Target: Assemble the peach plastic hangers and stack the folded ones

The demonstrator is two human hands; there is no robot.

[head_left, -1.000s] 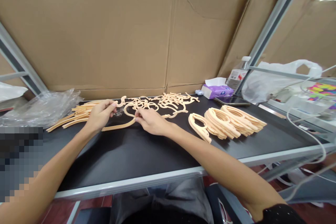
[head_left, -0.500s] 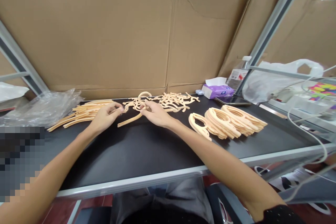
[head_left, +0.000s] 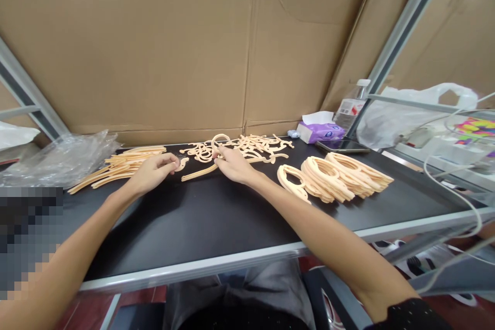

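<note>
Two hands busy: L hand pinches small peach plastic hook; R hand grips long curved peach plastic strip.

Cut-out pieces noted as pale peach throughout, unpatterned. Tabletop recorded as plain black; cardboard backing brown. Tissue pack seen as purple with white.

Left hand and right hand pinching, close together
</note>
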